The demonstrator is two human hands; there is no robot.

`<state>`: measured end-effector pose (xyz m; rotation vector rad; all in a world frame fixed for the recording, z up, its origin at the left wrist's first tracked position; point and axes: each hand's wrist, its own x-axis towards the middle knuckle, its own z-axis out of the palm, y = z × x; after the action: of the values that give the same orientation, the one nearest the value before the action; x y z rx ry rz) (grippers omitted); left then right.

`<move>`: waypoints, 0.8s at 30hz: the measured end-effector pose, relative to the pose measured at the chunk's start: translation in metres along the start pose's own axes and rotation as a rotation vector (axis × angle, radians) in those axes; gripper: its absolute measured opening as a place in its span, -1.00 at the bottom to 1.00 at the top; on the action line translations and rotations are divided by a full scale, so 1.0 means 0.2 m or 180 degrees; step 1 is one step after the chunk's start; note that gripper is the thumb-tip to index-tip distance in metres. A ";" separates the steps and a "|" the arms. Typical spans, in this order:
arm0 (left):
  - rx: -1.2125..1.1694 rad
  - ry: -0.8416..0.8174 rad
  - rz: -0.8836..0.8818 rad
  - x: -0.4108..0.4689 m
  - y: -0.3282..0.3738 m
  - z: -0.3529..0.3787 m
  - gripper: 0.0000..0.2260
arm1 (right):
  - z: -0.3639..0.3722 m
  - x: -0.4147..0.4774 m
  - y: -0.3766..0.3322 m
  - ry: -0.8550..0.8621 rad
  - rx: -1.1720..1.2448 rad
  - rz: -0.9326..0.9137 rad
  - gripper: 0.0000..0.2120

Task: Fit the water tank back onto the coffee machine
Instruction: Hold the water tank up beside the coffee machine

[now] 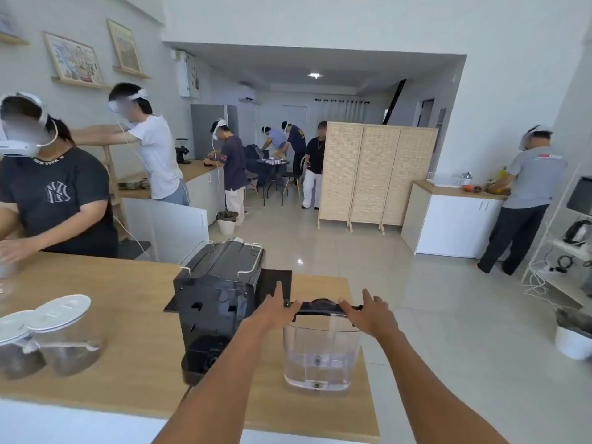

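Head view: standing upright on the wooden counter (128, 299) at about five o'clock in the frame, the clear water tank (321, 350), just to the three o'clock side of the black coffee machine (217, 302) and not yet fitted to it. Holding a shallow layer of water at the bottom, with a dark lid (323, 306) sitting across the top.

Reaching in from six o'clock, both bare arms. Resting on the nine o'clock end of the lid, the left hand (275, 310), fingers spread and pointing toward twelve, not curled round anything. Lying over the three o'clock end of the lid, the right hand (373, 315), fingers likewise splayed. Neither grip closing on the tank yet; both looking open, palms pressing or steadying at most.

Showing its back toward the camera, the machine, with an empty dark bay at its rear where the tank presumably seats. Sitting well apart at eight o'clock, two lidded jars (54, 334).

Likely risks from here: lifting by the lid alone and having it come away, dropping the tank; tilting during the carry and slopping water onto the counter; lowering the tank off line with the bay, leaving it perched rather than seated; nudging the tank off the near counter edge.
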<state>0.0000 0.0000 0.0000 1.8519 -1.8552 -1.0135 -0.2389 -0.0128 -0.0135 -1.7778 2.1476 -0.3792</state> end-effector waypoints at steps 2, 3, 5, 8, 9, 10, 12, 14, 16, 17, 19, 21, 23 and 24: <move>-0.0125 0.0061 -0.0098 0.03 0.01 0.03 -0.20 | 0.01 0.02 0.03 -0.0057 0.0078 0.0059 -0.08; -0.0194 0.0067 -0.0186 0.04 0.00 0.04 -0.20 | 0.02 0.03 0.05 -0.0122 0.0133 0.0068 -0.08; -0.0345 0.0138 -0.0315 0.07 -0.01 0.07 -0.19 | 0.04 0.04 0.07 -0.0286 0.0380 0.0104 -0.07; -0.0523 0.0185 -0.0376 0.10 -0.02 0.14 -0.16 | 0.07 0.05 0.08 -0.0395 0.0728 0.0136 -0.08; -0.0601 0.0203 -0.0368 0.11 -0.02 0.16 -0.16 | 0.07 0.05 0.08 -0.0418 0.0816 0.0125 -0.09; -0.0665 0.0229 -0.0369 0.12 -0.04 0.18 -0.16 | 0.07 0.05 0.09 -0.0443 0.0877 0.0127 -0.11; -0.0798 0.0342 -0.0373 0.15 -0.06 0.21 -0.17 | 0.09 0.05 0.09 -0.0472 0.1006 0.0115 -0.14; -0.1014 0.0437 -0.0346 0.17 -0.08 0.22 -0.20 | 0.09 0.06 0.10 -0.0479 0.1181 0.0106 -0.19; -0.1210 0.0489 -0.0308 0.17 -0.09 0.22 -0.24 | 0.10 0.06 0.10 -0.0475 0.1416 0.0079 -0.26; -0.1272 0.0538 -0.0283 0.17 -0.10 0.22 -0.28 | 0.11 0.06 0.11 -0.0455 0.1562 0.0064 -0.31; -0.1366 0.0623 -0.0188 0.17 -0.11 0.21 -0.39 | 0.12 0.05 0.11 -0.0417 0.1791 0.0031 -0.39; -0.1543 0.0729 -0.0128 0.16 -0.11 0.21 -0.34 | 0.13 0.04 0.12 -0.0330 0.1913 -0.0064 -0.42; -0.1685 0.0908 -0.0071 0.14 -0.11 0.21 -0.28 | 0.13 0.03 0.13 -0.0175 0.1974 -0.0208 -0.45; -0.1712 0.0998 -0.0016 0.14 -0.12 0.21 -0.30 | 0.13 0.03 0.13 -0.0088 0.1977 -0.0278 -0.49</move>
<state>-0.0149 -0.0142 -0.0525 1.5771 -1.2451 -1.0263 -0.2513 -0.0144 -0.0486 -1.4950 1.6748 -0.9194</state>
